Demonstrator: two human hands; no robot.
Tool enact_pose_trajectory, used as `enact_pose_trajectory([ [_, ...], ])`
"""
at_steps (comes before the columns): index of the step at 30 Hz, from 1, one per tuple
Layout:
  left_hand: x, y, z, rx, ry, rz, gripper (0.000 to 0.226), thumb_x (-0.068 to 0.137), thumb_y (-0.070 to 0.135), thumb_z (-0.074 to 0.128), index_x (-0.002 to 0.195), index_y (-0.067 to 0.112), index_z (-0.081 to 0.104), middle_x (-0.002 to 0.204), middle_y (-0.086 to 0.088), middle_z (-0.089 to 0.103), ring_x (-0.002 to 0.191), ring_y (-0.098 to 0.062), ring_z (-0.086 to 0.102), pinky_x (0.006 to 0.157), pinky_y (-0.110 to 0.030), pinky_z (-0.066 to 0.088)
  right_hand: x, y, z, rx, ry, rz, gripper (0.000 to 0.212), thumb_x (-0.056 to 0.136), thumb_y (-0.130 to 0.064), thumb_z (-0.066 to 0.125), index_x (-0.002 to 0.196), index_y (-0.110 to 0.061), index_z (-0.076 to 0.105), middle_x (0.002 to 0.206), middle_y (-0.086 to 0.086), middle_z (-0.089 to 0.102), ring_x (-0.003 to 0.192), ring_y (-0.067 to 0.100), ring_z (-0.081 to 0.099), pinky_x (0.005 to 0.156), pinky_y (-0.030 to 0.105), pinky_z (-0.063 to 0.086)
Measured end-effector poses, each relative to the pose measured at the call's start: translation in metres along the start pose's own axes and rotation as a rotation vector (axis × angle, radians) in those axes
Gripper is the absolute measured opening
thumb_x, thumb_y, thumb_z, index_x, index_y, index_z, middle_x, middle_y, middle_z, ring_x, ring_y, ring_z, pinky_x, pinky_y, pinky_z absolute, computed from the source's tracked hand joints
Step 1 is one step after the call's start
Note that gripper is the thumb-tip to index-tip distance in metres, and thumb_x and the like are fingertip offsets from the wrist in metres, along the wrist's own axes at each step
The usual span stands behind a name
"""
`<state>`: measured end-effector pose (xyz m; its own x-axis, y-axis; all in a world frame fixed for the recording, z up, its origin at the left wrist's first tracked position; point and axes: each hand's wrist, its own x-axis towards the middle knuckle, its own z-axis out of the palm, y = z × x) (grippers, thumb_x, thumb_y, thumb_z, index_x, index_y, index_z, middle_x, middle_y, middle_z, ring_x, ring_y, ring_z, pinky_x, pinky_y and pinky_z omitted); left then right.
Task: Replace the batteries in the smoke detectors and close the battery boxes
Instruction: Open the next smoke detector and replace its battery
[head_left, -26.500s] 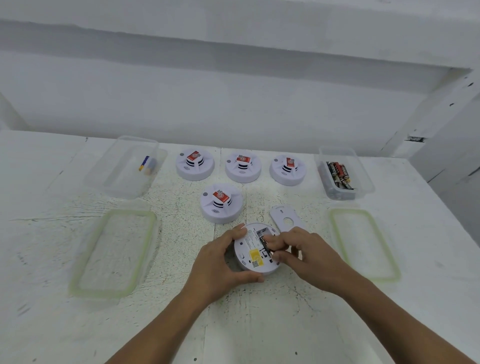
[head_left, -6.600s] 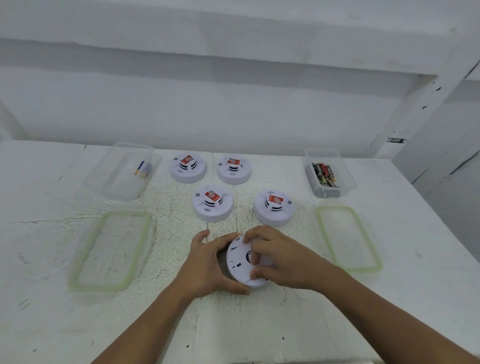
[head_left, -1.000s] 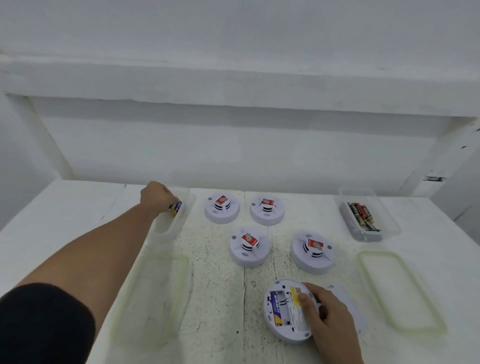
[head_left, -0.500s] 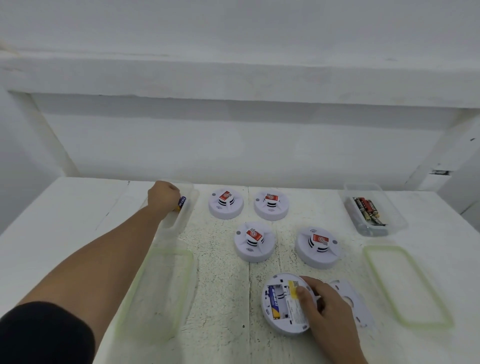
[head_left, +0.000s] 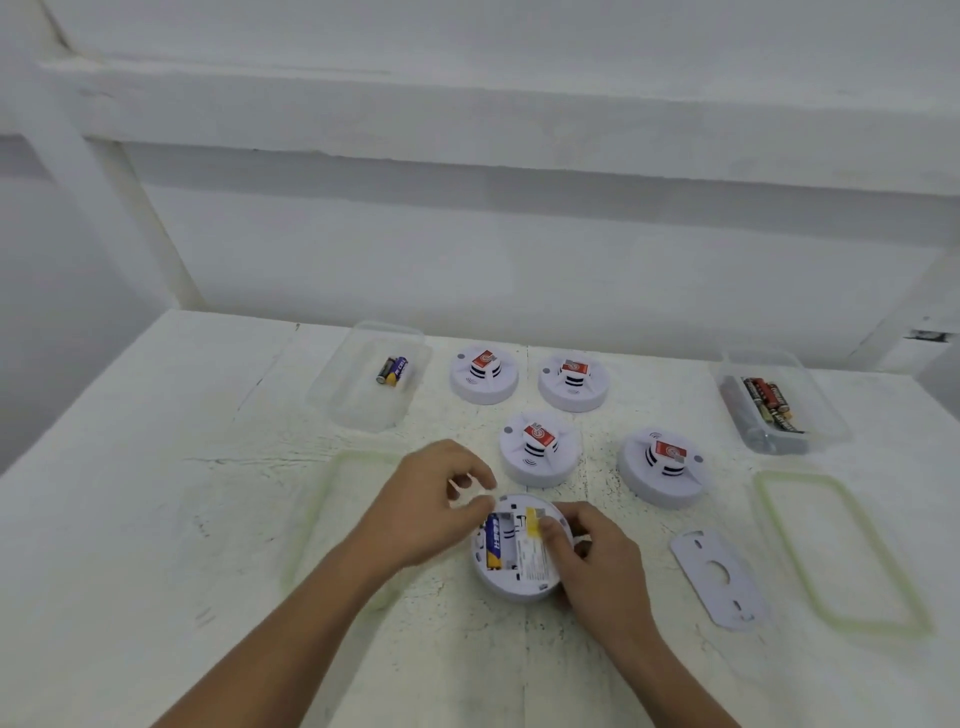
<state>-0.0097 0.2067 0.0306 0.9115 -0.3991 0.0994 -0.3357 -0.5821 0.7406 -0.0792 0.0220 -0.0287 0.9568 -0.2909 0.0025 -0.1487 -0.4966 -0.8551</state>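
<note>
Two hands at upturned smoke detector: left hand, right hand.

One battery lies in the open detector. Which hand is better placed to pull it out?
Left, I think. The left hand has its fingertips at the far end of the battery in the open detector. The right hand grips the detector's right edge and steadies it, so it is occupied.

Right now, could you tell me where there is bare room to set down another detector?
The widest bare stretch of table lies left of the left tub and left lid. Crowded: the middle, among the four upright detectors, opened detector, left hand, right hand.
</note>
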Motion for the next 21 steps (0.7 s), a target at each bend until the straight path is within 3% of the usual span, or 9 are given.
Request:
enact_pose_trajectory([
  [4, -0.020, -0.012, 0.015, 0.067, -0.097, -0.035, 0.022, 0.076, 0.021, 0.074, 0.098, 0.025, 0.071, 0.103, 0.012, 0.059, 0.091, -0.001, 0.058, 0.080, -0.019, 0.051, 0.000, -0.006, 0.006, 0.032, 0.014, -0.004, 0.007, 0.090, -0.032, 0.061, 0.084, -0.030, 0.065, 0.073, -0.006, 0.067, 0.063, 0.012, 0.065, 0.052, 0.035, 0.056],
  [6, -0.021, -0.013, 0.014, 0.129, -0.120, -0.004, 0.030, 0.078, 0.026, 0.074, 0.108, 0.022, 0.071, 0.110, 0.013, 0.058, 0.093, 0.000, 0.056, 0.079, -0.014, 0.049, 0.000, -0.006, 0.007, 0.036, 0.018, 0.000, 0.007, 0.090, -0.032, 0.061, 0.085, -0.030, 0.065, 0.073, -0.005, 0.067, 0.062, 0.013, 0.065, 0.050, 0.038, 0.056],
  [9, -0.014, -0.008, 0.004, 0.278, -0.224, 0.063, 0.038, 0.079, 0.037, 0.071, 0.114, 0.023, 0.070, 0.116, 0.012, 0.056, 0.088, 0.000, 0.049, 0.082, -0.016, 0.046, 0.001, -0.007, 0.008, 0.027, 0.009, -0.003, 0.009, 0.090, -0.036, 0.061, 0.087, -0.030, 0.066, 0.074, -0.005, 0.067, 0.060, 0.015, 0.064, 0.049, 0.039, 0.055],
  [13, -0.001, 0.005, -0.001, 0.553, -0.385, 0.186, 0.034, 0.083, 0.040, 0.063, 0.100, 0.012, 0.072, 0.107, -0.002, 0.059, 0.089, -0.014, 0.055, 0.080, -0.029, 0.048, 0.001, -0.009, 0.008, 0.025, -0.006, -0.003, 0.011, 0.090, -0.039, 0.059, 0.089, -0.030, 0.066, 0.075, -0.005, 0.067, 0.057, 0.016, 0.063, 0.047, 0.037, 0.054],
  [17, 0.006, 0.016, 0.000, 0.714, -0.449, 0.259, 0.027, 0.081, 0.035, 0.062, 0.074, 0.010, 0.055, 0.083, -0.004, 0.051, 0.070, -0.018, 0.049, 0.059, -0.028, 0.040, -0.001, -0.010, 0.008, 0.027, -0.006, 0.003, 0.013, 0.091, -0.037, 0.058, 0.093, -0.027, 0.067, 0.077, -0.004, 0.068, 0.056, 0.011, 0.064, 0.044, 0.028, 0.052],
  [21, 0.011, 0.020, 0.001, 0.741, -0.485, 0.294, 0.026, 0.078, 0.037, 0.068, 0.082, 0.013, 0.057, 0.081, 0.000, 0.045, 0.073, -0.017, 0.051, 0.058, -0.025, 0.037, -0.002, -0.011, 0.008, 0.033, -0.015, 0.019, 0.015, 0.092, -0.035, 0.058, 0.096, -0.023, 0.066, 0.080, -0.001, 0.068, 0.053, 0.008, 0.063, 0.041, 0.021, 0.047],
])
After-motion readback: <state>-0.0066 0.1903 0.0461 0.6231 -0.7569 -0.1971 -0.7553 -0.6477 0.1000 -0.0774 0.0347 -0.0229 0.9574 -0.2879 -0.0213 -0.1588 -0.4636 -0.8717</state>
